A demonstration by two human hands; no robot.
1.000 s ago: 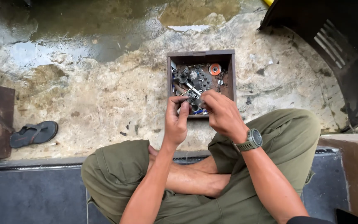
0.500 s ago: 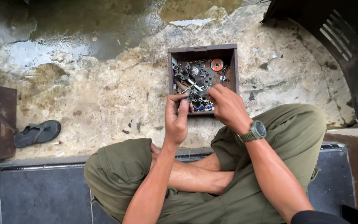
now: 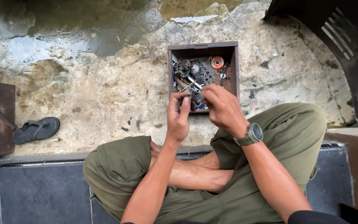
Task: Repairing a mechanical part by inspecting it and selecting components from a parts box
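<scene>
A brown wooden box (image 3: 235,70) sits on the rough concrete ground in front of my crossed legs. It holds several metal parts: gears, bolts and an orange round piece (image 3: 217,62). Over the box's near edge, my left hand (image 3: 178,116) and my right hand (image 3: 222,108) meet on a small dark metal part (image 3: 196,98), fingers closed on it from both sides. A watch (image 3: 251,134) is on my right wrist. The near part of the box is hidden by my hands.
A dark sandal (image 3: 36,129) lies at the left next to a brown wooden tray (image 3: 1,116). A dark curved metal shell (image 3: 336,45) fills the top right. Wet ground lies beyond the box. I sit on a dark tiled step (image 3: 38,191).
Both hands have stayed at the box's near edge, working the small part between the fingers. The view has shifted slightly; the box itself has not moved.
</scene>
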